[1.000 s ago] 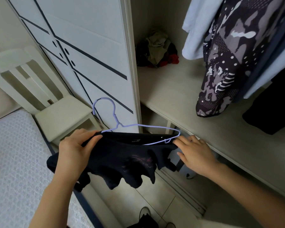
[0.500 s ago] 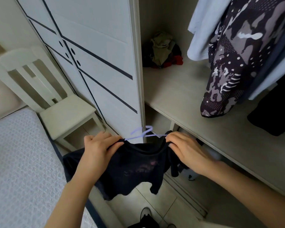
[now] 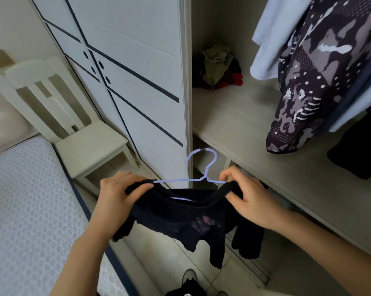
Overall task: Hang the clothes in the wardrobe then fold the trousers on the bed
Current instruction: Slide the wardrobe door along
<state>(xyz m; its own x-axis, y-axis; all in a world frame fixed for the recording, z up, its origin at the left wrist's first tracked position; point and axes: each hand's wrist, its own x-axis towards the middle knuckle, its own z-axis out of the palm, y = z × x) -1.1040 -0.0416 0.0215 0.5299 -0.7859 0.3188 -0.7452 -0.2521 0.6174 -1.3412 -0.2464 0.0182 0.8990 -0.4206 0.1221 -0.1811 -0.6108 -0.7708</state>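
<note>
Purple hanger hook swinging back upright between grips; left grip, right grip pinching black top shoulders, seating it. Next: lifting toward wardrobe rail.

A: What colour is the top pinched in the fingers?
B: Black, with a faint pink print just below the fingers.
A: And the hanger above them?
B: Lilac.
A: Beyond the fingers?
B: A white door crossed by dark lines. To its right is a dark garment in grey-and-white camouflage with dots, beside a pale blue shirt.
A: Left of the fingers?
B: A cream chair and a white bedcover with a lattice pattern.
</note>
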